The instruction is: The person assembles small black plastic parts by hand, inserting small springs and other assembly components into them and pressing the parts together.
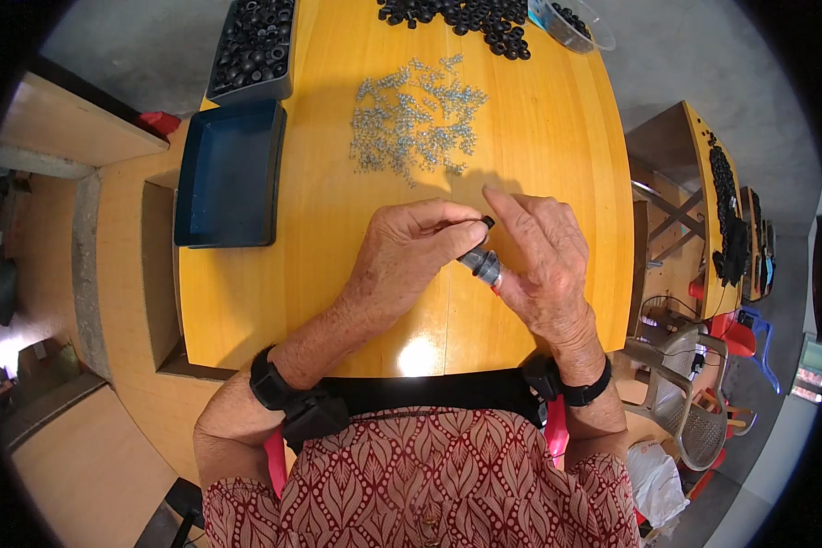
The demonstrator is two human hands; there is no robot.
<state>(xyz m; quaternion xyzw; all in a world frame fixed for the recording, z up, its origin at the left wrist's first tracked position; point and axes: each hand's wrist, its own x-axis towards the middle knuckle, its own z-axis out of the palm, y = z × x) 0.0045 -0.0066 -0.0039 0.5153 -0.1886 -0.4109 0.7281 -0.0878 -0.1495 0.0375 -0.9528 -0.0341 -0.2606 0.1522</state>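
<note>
My left hand (397, 251) is closed, with thumb and index finger pinching a small black part (489, 222) above the table's near half. Only the end of that part shows past the fingertips. My right hand (548, 260) is close beside it, fingers stretched out and apart from the thumb. A dark grey banded sleeve (482, 265) covers the right thumb, with a bit of red at its base, and its tip points at the left fingertips. Beyond both hands, many tiny clear or silvery pieces (416, 123) lie spread on the yellow wooden table (329, 301).
At the left edge are an empty dark blue tray (228, 178) and a grey bin (279, 87) of black round parts. More black rings (484, 18) lie at the far edge, beside a clear bowl (598, 32). Chairs (694, 393) and another table stand at right.
</note>
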